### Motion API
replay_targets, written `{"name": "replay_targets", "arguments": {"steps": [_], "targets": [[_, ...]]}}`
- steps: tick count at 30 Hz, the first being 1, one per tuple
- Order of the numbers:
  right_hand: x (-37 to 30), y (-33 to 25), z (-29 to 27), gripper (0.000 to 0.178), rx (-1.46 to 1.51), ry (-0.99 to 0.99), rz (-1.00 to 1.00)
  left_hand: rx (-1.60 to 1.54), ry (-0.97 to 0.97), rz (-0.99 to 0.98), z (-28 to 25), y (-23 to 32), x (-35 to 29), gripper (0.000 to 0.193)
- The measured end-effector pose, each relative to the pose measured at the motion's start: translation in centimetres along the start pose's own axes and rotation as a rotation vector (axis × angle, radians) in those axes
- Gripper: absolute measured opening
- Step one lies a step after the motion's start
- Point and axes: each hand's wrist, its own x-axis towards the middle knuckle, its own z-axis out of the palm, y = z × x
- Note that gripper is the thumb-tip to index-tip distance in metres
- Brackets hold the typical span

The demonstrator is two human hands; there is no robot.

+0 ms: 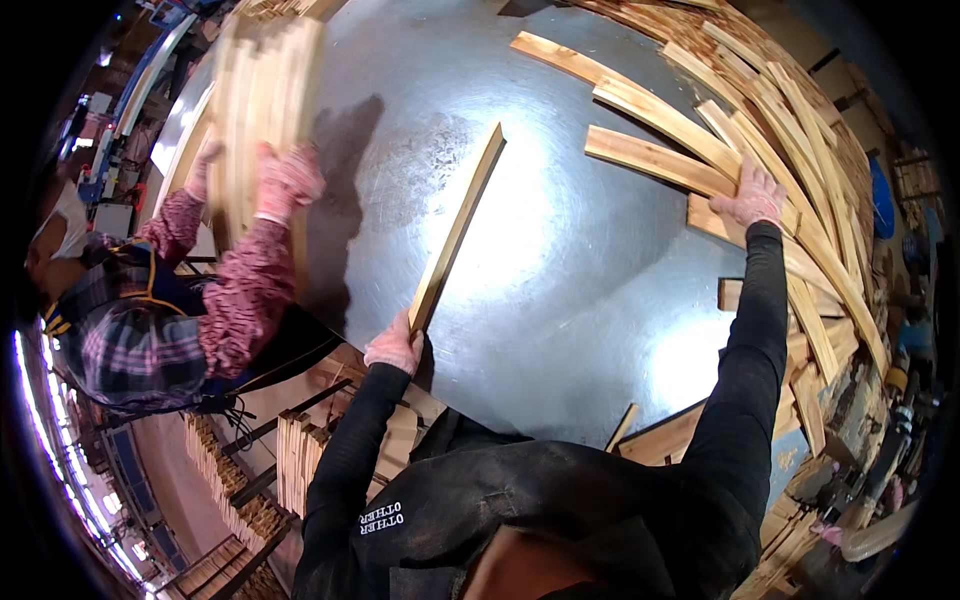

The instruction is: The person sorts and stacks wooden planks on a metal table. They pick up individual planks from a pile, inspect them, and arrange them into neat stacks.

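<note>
Left hand grips a narrow, pale wooden strip (458, 225) over a grey metal table (580, 330)

The person's left hand (393, 345), in a pale pink glove, is closed around the near end of the strip. The strip slants away over the middle of the table, its far end leaning to the right. Whether its whole length touches the metal is hard to tell.

The right hand (752, 195), gloved alike, reaches out to the far right with its fingers partly spread over the ends of several flat, light-brown wooden boards (650, 163). Whether the fingers grip one of them cannot be told. Those boards fan out to the left of the hand, and a loose pile of long, pale wooden strips (832, 258) lies beyond it along the table's right side.

At the left, a co-worker (130, 345) in a plaid top has both gloved hands on an upright bundle of pale wooden strips (265, 90), blurred at its upper end. Below the table's edge on that side, stacked wooden pieces (230, 490) stand on a dark rack.
</note>
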Motion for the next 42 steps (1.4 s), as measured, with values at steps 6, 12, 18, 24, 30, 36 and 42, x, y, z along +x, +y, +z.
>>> {"name": "replay_targets", "arguments": {"steps": [6, 12, 18, 24, 30, 36, 42], "targets": [[7.0, 1.7, 2.0, 0.109, 0.044, -0.045, -0.150, -0.062, 0.166, -0.020, 1.1, -2.3, -0.5, 0.041], [10.8, -1.7, 2.0, 0.083, 0.275, -0.365, -0.172, -0.212, 0.234, -0.078, 1.6, -11.2, 3.3, 0.050], [-0.5, -7.0, 3.1, 0.037, 0.707, -0.347, -0.546, -0.496, 0.603, 0.206, -4.6, 2.1, 4.6, 0.064], [-6.1, -16.0, -1.0, 0.036, 0.077, -0.271, -1.150, -1.624, -0.714, 0.073, -1.7, 18.2, 8.0, 0.042], [11.7, -6.7, 5.5, 0.097, 0.060, 0.109, -0.140, -1.562, -0.784, 0.191, -0.4, 18.5, 9.4, 0.035], [6.4, -10.4, 0.8, 0.067, 0.608, -0.285, -0.246, -1.275, -0.424, 0.146, 2.0, 14.8, 9.3, 0.047], [-13.1, -15.6, 4.4, 0.034, 0.307, 0.181, -1.085, -1.901, -0.724, -0.012, 1.0, 17.3, 7.8, 0.045]]}}
